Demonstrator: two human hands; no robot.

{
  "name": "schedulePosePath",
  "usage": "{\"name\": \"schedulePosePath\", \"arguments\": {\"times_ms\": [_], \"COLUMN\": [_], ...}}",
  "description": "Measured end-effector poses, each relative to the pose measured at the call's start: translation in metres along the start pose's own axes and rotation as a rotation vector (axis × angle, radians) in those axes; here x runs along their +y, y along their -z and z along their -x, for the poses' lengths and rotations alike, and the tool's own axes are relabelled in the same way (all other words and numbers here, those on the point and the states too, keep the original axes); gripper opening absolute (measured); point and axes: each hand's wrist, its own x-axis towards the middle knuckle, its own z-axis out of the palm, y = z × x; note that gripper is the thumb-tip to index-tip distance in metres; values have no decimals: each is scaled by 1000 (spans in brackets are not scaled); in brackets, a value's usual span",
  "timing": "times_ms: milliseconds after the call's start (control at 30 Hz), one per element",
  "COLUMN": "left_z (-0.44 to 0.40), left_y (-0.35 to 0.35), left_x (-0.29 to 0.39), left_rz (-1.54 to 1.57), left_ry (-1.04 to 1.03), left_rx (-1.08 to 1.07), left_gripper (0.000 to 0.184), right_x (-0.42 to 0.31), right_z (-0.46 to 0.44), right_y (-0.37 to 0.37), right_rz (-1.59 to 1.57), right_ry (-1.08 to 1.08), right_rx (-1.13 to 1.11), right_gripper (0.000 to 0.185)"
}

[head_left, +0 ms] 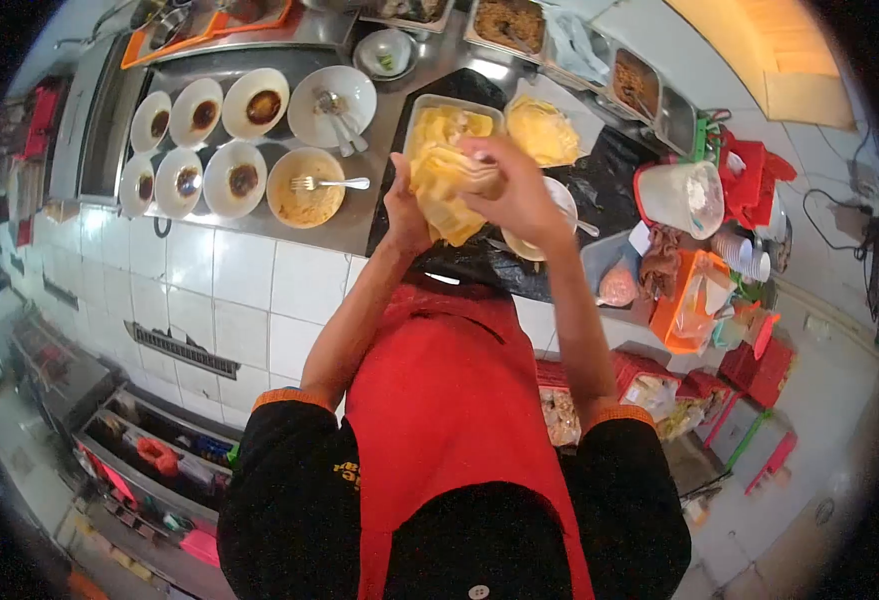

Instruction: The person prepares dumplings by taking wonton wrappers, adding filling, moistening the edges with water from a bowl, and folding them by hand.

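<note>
Thin yellow wrapper sheets (449,205) hang over the near edge of a tray (496,119) on the black-covered part of the counter. My right hand (519,190) grips a folded stack of these sheets above the tray, its fingers bent round the far side. At the left edge of the sheets is my left hand (406,212), palm turned inward, fingers upright and apart from the thumb; whether it bears any of their weight is hard to tell. More yellow sheets (542,131) lie flat on white paper to the right. A white bowl (556,197) is partly hidden behind my right forearm.
Several white bowls with dark sauce (234,180) stand at the left. Nearer are a bowl with a fork (305,205) and a bowl with spoons (332,107). Metal food trays (507,25) line the back. At the right stand a clear tub (681,198) and an orange basket (694,300).
</note>
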Motion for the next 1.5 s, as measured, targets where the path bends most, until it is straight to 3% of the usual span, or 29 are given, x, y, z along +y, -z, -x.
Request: {"name": "schedulePosePath", "arguments": {"times_ms": [33, 167, 333, 467, 567, 633, 700, 767, 800, 867, 933, 1067, 1133, 1167, 1400, 1500], "left_z": [1, 6, 14, 9, 7, 14, 13, 12, 13, 14, 17, 24, 35, 39, 56, 59], "left_y": [1, 4, 1, 7, 20, 14, 29, 49, 51, 56, 35, 30, 28, 20, 39, 34], "left_x": [-1, -3, -6, -12, -22, -22, -26, -30, -32, -31, -21, -20, -17, -13, 3, 10], "left_rz": [56, 26, -312, -156, -173, -402, -366, -331, -423, -517, -512, -621, -635, -662, -540, -766], "left_ry": [0, -18, 96, 126, 165, 214, 232, 250, 193, 138, 298, 247, 173, 125, 113, 191], "left_rx": [-49, -80, 117, 114, 85, 174, 153, 133, 133, 130, 190, 188, 359, 406, 452, 418], "left_gripper": [88, 88, 70, 69, 69, 76, 74, 71, 68, 64, 56, 51, 48, 45, 41, 43], "right_x": [-1, -13, -1, 12, 17, 15, 11, 6, 10, 27, 41, 66, 96, 102, 128, 106], "right_z": [2, 19, 29, 38, 45, 48, 50, 53, 56, 60, 64, 92, 118, 130, 166, 147], "right_y": [-6, -15, -17, -30, -37, -36, -36, -36, -38, -39, -28, 4, 21, 25, 2, 4], "right_rz": [257, 290, 288, 376, 390, 417, 441, 114, 113, -315, -137, -101, 670, 726, 854, 486], "right_ry": [4, 29, 172, 227, 242, 258, 277, 93, 87, -123, -74, -262, -212, -378, -292, -303], "right_rx": [-9, 153, 332, 429, 543, 552, 560, 514, 518, 514, 479, 287, 311, 224, 171, 443], "right_gripper": [56, 54, 47, 38, 33, 30, 27, 26, 26, 30, 35, 39, 42, 45, 41, 33]}}
